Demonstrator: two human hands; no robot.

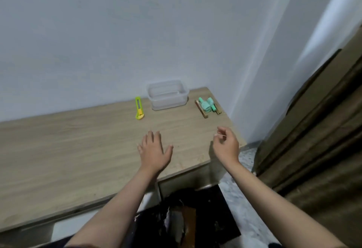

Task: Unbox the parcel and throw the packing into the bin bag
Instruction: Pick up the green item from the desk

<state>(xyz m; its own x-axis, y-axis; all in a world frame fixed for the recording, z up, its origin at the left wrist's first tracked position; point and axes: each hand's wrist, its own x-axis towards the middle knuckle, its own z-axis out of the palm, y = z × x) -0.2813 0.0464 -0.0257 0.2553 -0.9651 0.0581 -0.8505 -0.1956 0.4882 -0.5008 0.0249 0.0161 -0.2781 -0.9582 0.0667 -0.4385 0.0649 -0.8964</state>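
Observation:
My left hand (154, 149) lies flat with fingers spread on the wooden table (78, 149) near its front edge. My right hand (225, 143) hovers over the table's right corner with fingers curled; thumb and forefinger pinch a thin pale sliver, too small to identify. A black bin bag (215, 224) stands open on the floor below the table edge, between my forearms, with crumpled packing (176, 222) inside. A clear plastic container (167, 95) stands empty at the back by the wall. No parcel box is in view.
A yellow-green utility knife (139, 108) lies left of the container. Mint-green rolls on gold sticks (208, 107) lie to its right. A brown curtain (313, 140) hangs at the right. A white wall backs the table.

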